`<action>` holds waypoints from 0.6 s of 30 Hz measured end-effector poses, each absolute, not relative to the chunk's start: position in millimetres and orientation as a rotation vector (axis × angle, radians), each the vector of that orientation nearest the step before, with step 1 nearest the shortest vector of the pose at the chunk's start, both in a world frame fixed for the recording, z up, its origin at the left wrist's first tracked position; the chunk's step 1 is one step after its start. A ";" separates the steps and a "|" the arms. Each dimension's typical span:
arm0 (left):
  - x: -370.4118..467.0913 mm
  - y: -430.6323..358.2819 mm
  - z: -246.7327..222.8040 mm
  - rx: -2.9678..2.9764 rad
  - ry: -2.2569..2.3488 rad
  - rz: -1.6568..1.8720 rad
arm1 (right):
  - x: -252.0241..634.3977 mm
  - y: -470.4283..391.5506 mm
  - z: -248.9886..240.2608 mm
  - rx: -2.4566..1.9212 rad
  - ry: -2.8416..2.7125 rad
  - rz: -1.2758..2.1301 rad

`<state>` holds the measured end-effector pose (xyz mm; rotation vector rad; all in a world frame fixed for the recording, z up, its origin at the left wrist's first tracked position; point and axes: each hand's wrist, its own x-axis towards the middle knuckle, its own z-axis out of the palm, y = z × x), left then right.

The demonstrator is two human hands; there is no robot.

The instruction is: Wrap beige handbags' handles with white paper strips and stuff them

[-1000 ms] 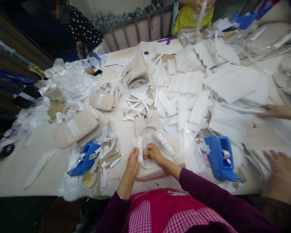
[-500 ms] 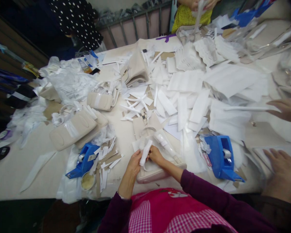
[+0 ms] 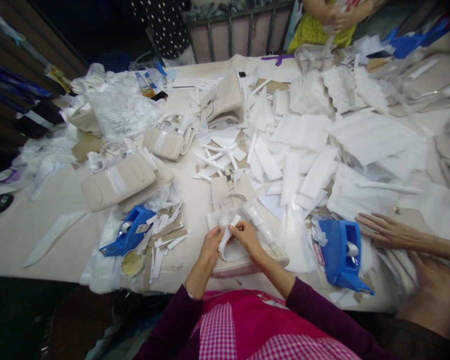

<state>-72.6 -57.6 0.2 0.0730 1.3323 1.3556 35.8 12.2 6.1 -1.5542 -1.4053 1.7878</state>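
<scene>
A: State the condition of each hand.

B: The left hand (image 3: 210,245) was closed, its fingertips clamped on a white wrapping strip (image 3: 225,240). The right hand (image 3: 247,237) gripped the upper end of the same strip between thumb and fingers. The hands nearly met.

A: Location of the workpiece?

B: The cream handbag (image 3: 234,268) lay at the near edge of the table (image 3: 56,240), directly before the wearer. The strip was above its handle area; whether it encircled the handle could not be determined.

A: List obstructions on the left.

B: A blue tape dispenser (image 3: 129,230), a pile of card strips (image 3: 167,237) and a shallow round tub (image 3: 131,263) stood near the handbag. Behind the dispenser, another beige bag (image 3: 122,182) rested with a white band around it.

A: And on the right?

B: A second blue dispenser (image 3: 332,252) stood between the handbag and a co-worker's hand (image 3: 384,230), which lay spread over sheet material. Loose white sheets (image 3: 300,132) crowded the surface beyond.

A: Far side?

B: An upright beige bag (image 3: 227,97) occupied the middle. Past the table stood a person in a polka-dot garment (image 3: 165,30).
</scene>
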 end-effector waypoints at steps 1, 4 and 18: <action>-73.2 -57.7 0.8 0.076 1.323 1.365 | 32.6 12.8 7.3 -1.588 -1.422 1.783; -77.5 -59.4 4.4 0.097 1.275 1.332 | 26.2 12.6 12.5 -1.562 -1.426 1.776; -90.6 -77.0 -5.3 0.238 1.168 1.283 | 14.3 20.2 16.1 -1.161 -1.214 2.100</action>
